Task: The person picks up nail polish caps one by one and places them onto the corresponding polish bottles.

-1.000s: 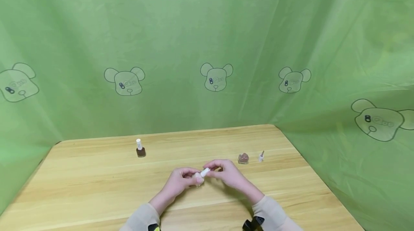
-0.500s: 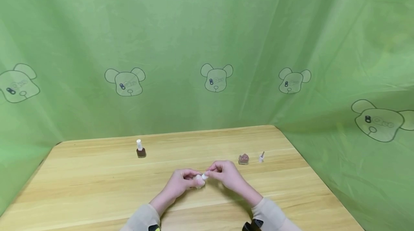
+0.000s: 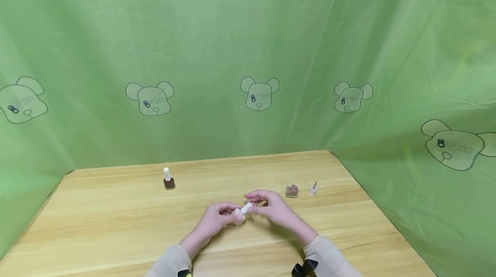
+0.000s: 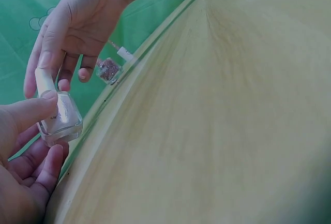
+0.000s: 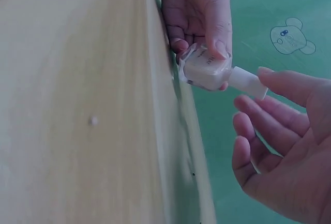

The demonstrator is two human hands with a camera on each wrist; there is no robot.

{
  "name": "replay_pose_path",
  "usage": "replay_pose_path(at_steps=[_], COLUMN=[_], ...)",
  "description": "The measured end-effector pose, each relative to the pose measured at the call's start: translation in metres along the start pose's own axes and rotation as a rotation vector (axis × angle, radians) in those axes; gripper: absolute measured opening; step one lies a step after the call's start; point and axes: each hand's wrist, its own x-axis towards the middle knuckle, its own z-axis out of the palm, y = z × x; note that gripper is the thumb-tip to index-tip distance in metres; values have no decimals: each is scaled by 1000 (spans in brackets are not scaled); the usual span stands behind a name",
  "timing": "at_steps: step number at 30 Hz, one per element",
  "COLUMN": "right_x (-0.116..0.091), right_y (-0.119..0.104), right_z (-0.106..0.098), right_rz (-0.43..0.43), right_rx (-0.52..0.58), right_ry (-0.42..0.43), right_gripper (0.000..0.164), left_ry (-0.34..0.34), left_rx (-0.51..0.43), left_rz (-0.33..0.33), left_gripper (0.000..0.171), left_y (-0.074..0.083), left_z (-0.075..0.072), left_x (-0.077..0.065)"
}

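Note:
My left hand (image 3: 218,221) grips a small clear glass nail polish bottle (image 5: 206,69) with pale polish inside, tilted above the table. A white cap (image 5: 248,83) sits on its neck and points toward my right hand (image 3: 273,208). In the right wrist view, the right thumb lies on the cap and the forefinger is by its other side; the remaining fingers are spread and loosely bent. Farther right stand an uncapped pinkish glitter polish bottle (image 3: 292,191) and its white brush cap (image 3: 313,189), brush upward. A dark polish bottle (image 3: 168,182) with a white cap stands at the far left.
The wooden table (image 3: 116,221) has its back edge against a green curtain (image 3: 209,44) printed with bear heads. The curtain also runs along both sides. Dark wrist gear (image 3: 304,268) sits at the right sleeve.
My right fingers closed tighter over the white cap half a second ago, hiding much of it; now they have loosened and spread, showing more of it. The left hand stays around the bottle.

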Motion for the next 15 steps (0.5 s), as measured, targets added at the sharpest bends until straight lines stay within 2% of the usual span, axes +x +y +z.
replay_pose_path(at_steps=[6,15], right_x=[0,-2], right_y=[0,-4], right_z=[-1,1], right_rz=[3,27], right_rx=[81,57], right_ry=[-37,-5], right_gripper=[34,27], left_ry=[-7,-11], left_rx=[1,7], left_rz=[-5,10], left_gripper=[36,35], left_y=[2,3], left_z=[0,0], left_x=[-2,-3])
